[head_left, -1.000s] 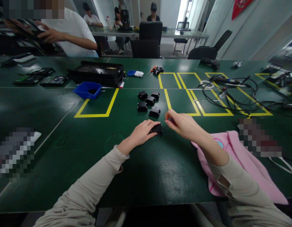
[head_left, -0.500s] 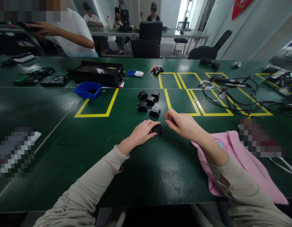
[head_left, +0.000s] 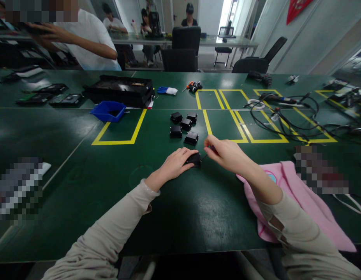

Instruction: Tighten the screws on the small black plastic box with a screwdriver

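The left hand (head_left: 176, 165) lies flat on the green table (head_left: 81, 163), its fingers pressed down on a small black box (head_left: 194, 158), pinning it from the near left side. Just right of the box, the right hand (head_left: 227, 152) pinches a thin dark tool (head_left: 207, 151) between thumb and fingers; its tip slants down toward the box's right edge, though whether it touches is too fine to tell. Just beyond the held box, away from the person, sit five more black boxes (head_left: 184, 126) in a loose cluster, beside a yellow taped outline (head_left: 224, 116). Under the right forearm lies a pink cloth (head_left: 297, 198). Farther off to the left of the hands stands a blue bin (head_left: 108, 110), with a black tray (head_left: 120, 89) behind it. At the far left a person in a white shirt (head_left: 89, 33) reaches sideways.
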`<action>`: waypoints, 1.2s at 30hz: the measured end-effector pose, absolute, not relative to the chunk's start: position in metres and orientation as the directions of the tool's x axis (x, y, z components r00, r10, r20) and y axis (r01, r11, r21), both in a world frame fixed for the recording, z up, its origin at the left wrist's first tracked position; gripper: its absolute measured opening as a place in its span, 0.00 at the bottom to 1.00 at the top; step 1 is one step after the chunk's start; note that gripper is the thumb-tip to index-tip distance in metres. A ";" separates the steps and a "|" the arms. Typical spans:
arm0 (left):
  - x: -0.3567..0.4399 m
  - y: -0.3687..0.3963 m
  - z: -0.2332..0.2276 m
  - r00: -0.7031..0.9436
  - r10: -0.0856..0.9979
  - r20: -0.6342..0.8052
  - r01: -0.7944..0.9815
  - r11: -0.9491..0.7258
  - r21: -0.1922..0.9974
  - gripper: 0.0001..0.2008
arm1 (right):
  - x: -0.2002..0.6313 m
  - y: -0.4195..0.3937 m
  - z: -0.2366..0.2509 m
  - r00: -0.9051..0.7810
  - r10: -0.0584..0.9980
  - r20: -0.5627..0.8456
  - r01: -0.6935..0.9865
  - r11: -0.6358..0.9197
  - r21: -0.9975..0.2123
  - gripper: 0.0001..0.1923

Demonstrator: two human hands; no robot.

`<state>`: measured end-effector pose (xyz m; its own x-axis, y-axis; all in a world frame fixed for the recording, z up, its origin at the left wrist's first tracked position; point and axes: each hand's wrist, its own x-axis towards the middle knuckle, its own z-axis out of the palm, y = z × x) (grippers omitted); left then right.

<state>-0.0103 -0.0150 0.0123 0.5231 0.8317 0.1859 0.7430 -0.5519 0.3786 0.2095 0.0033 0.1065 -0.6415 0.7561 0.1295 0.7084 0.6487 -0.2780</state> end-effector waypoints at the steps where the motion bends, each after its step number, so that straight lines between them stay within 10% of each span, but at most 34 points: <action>1: -0.010 -0.015 0.013 0.524 0.831 0.186 0.744 -0.553 0.375 0.24 | 0.209 0.003 0.107 -0.640 0.757 0.132 0.709 0.648 -0.278 0.11; 36: -0.011 -0.015 0.013 0.527 0.825 0.203 0.740 -0.563 0.368 0.23 | 0.210 0.002 0.106 -0.646 0.750 0.143 0.686 0.652 -0.322 0.08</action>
